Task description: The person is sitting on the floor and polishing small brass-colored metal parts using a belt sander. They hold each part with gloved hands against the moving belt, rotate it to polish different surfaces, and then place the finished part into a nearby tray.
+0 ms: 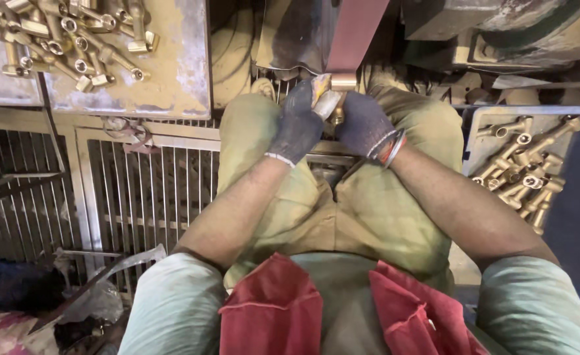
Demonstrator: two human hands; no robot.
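At top centre of frame, L hand & R hand, both gloved, are clamped together on a brass fitting against the sanding belt; prob. heavy, stiff, slick, so grip by its body w/ both hands.

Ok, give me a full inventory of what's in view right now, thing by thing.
brass part: one, brass-yellow, held by both hands against the belt.
sanding belt: one, reddish-brown, top centre.
left pile of brass fittings: many, brass, on the worn tray top left.
right pile of brass fittings: many, brass, in the tray at right.
metal grille: one, grey, left of the knees.
plastic sheet: one, clear, bottom left.
red cloth: two flaps, on the lap.
left hand: dark glove, on the part.
right hand: dark glove, bangles at wrist.
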